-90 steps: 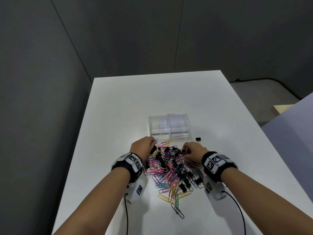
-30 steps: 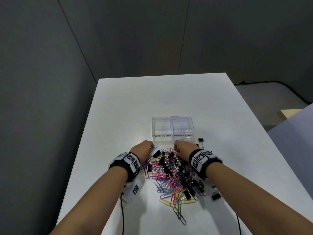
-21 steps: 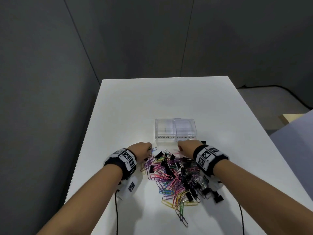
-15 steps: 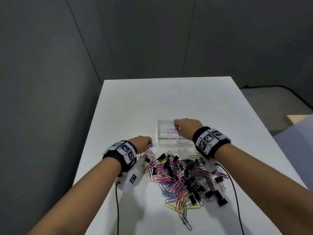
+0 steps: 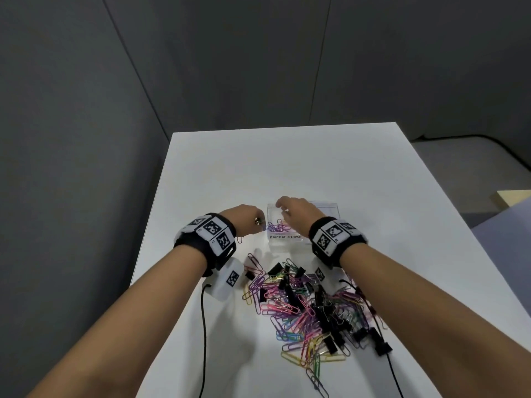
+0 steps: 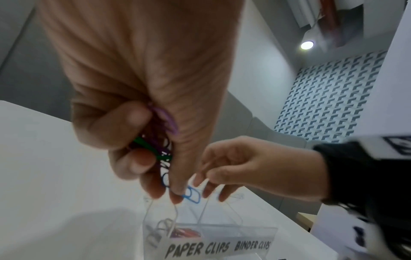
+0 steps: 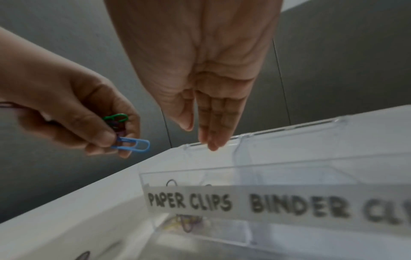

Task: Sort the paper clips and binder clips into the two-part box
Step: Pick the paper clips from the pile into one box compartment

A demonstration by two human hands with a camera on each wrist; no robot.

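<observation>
I'm pinching a bunch of paper clips [image 7: 124, 135] in my left hand [image 5: 244, 219] just left of the box [image 5: 330, 208], the blue clip [image 6: 191, 195] jutting lengthwise toward it; my right hand [image 5: 296, 212], fingers straight and holding nothing, is hovering over its PAPER CLIPS half.

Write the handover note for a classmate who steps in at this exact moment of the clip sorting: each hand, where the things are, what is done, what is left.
Left hand: grips a bunch of paper clips, blue, green and purple, just left of the box.
Right hand: open and holding nothing, fingers straight, over the PAPER CLIPS compartment.
Done: a few paper clips already lie in that compartment. The BINDER CLIPS compartment shows none.
Left: drop the left hand's bunch in, then sort the mixed pile of coloured paper clips and black binder clips on the table in front of the box.
</observation>
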